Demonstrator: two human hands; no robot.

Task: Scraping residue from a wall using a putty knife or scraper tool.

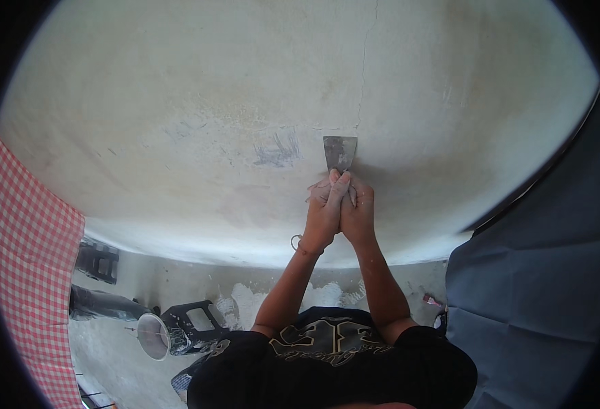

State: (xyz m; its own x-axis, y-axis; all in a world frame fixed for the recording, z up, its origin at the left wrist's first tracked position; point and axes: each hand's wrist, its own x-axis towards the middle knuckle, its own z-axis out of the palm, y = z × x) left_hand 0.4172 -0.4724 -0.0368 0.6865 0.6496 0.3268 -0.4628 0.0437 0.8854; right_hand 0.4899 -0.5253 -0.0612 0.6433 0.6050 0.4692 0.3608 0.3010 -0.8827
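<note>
In front of me is a pale plastered wall (289, 71) with a thin crack (363, 66) running down it. My left hand (322, 198) and my right hand (359, 200) are clasped together around a putty knife, whose handle their fingers hide. The knife's metal blade (339, 152) points upward, bearing whitish residue. Its straight edge lies just below the crack's lower end; whether it touches the wall I cannot tell. Whitish dust coats my fingers. To the left of the blade, the wall carries a patch of dark scratches (279, 149) and chipped, rough paint.
Red-and-white checked cloth (34, 276) hangs at left, blue-grey sheeting (530, 312) at right. Below left, a bucket (154, 337) stands by a black plastic stool (195, 324). Another person's leg (105, 304) shows behind it. White smears (246, 301) mark the floor.
</note>
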